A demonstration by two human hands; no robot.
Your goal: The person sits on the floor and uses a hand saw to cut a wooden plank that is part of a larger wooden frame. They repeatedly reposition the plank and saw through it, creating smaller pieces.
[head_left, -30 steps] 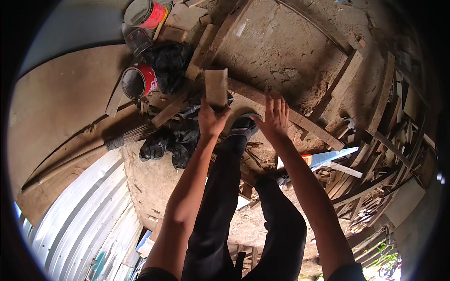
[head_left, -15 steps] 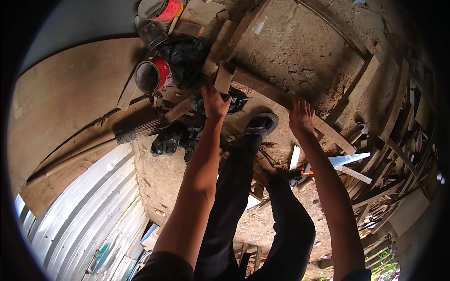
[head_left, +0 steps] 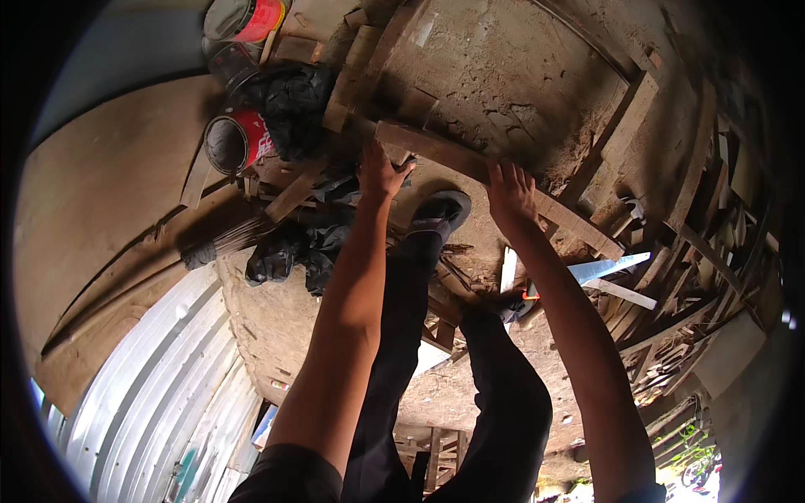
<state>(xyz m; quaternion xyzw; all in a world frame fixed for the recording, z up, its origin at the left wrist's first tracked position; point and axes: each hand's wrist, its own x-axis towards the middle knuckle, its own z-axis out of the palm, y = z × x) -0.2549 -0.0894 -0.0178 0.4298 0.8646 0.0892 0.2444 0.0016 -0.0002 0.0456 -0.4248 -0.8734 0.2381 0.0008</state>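
A long brown wooden board [head_left: 453,158] runs slantwise in front of me, as the near side of a rectangular wooden frame on the ground. Over its middle my right hand [head_left: 513,199] is closed, fingers across the upper edge. By the board's left end, my left hand [head_left: 382,174] is around a short piece of wood [head_left: 397,153], thumb pointing right; shadow hides much of this piece and the fingertips. A handsaw [head_left: 608,267] with a bright blade lies right of my right forearm, its orange handle partly hidden. My shoe [head_left: 441,210] stands just below the board.
Red paint cans [head_left: 226,144] and black plastic bags [head_left: 295,109] lie at the left, beside a stick broom [head_left: 231,241]. A hammer [head_left: 635,210] and heaped scrap wood [head_left: 700,243] are at the right. Corrugated metal sheets [head_left: 155,369] stand at lower left.
The view has shifted, so most things appear farther left. The short wood piece, plainly visible before above my left hand, is now mostly hidden. My right hand keeps its hold on the board.
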